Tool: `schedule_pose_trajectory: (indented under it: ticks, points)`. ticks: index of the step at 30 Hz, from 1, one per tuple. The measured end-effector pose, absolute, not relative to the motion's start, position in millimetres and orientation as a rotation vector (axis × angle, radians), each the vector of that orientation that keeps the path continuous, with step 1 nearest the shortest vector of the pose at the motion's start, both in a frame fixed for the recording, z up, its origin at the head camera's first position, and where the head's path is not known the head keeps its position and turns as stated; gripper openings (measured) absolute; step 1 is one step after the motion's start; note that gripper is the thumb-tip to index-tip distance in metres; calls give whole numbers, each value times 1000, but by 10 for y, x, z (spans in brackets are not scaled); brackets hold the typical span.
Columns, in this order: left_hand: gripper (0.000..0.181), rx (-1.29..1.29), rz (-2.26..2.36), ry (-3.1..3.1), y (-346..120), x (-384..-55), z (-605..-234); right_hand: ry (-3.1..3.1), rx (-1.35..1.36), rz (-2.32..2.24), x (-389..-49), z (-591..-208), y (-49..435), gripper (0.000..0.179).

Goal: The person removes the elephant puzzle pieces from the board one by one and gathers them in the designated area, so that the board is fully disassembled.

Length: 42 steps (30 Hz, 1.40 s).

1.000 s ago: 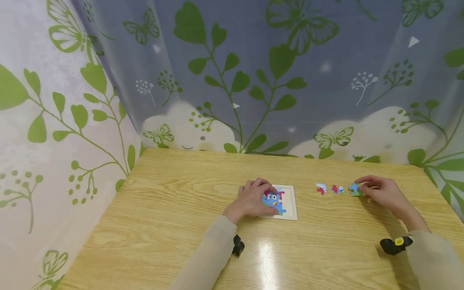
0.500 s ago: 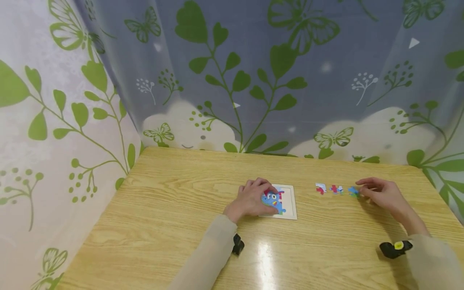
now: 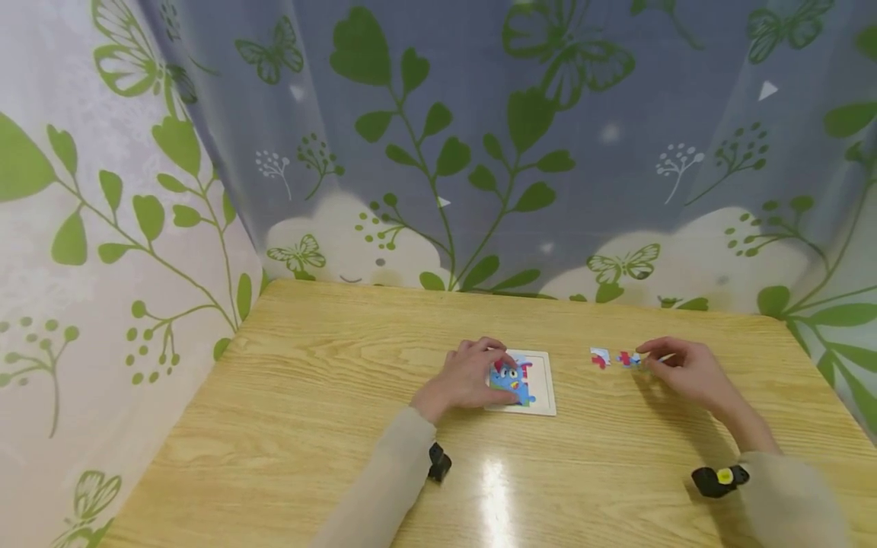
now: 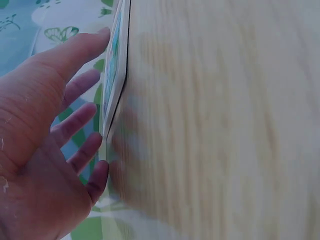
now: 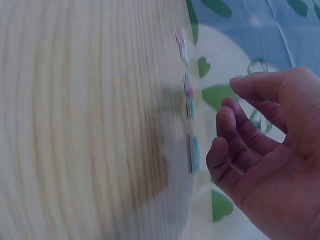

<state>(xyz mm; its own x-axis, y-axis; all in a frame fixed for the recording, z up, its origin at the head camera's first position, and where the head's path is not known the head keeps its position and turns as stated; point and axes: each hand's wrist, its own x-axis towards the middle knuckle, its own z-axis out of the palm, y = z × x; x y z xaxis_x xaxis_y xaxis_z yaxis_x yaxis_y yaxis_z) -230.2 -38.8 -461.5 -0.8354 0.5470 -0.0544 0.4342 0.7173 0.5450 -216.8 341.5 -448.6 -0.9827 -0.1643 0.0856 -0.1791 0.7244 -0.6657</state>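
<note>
Tray, head view: your tray (image 3: 550, 384) lies flat on the table (image 3: 274, 426), its left part filled by a blue picture (image 3: 522, 390), a bare strip down its right side.
Left hand, head view: your left hand (image 3: 462, 378) lies over the tray's left side, thumb and fingers spread wide, steadying it, it seems, rather than clutching it.
Right hand, head view: your right hand (image 3: 688, 373) is well right of the tray, fingertips at the red piece (image 3: 625, 358); the white piece (image 3: 599, 356) lies nearer the tray.
Step, head view: you seem to be choosing which piece to add to the part-built picture.
Left fingers, left wrist view: they stand well parted along the tray's edge, thumb reaching to its face; you cannot tell how hard they press.
Loose pieces, right wrist view: three lie in a row, the blue piece (image 5: 195, 153) farthest from the tray.
Right fingers, right wrist view: loosely bent, thumb close to forefinger, nothing visible between them.
Next move, right wrist view: it likely calls for you to pinch one piece by its edges, bring it left to the tray's bare strip and turn it until the knobs match.
</note>
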Motion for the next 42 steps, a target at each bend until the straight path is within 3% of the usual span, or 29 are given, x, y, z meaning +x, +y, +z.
schedule_pose_trajectory:
  ticks: [7,15,42]
  points:
    - [40,828,750,2711,-499,-2289,-4626,-2922,346,1139,-2169,-4448,3175,23]
    - [48,844,690,2703,-548,-2281,-4644,-2922,400,1163,-2204,-4466,2909,20]
    - [49,822,676,2687,-541,-2300,-4646,-2987,522,1238,-2391,-4602,2173,16]
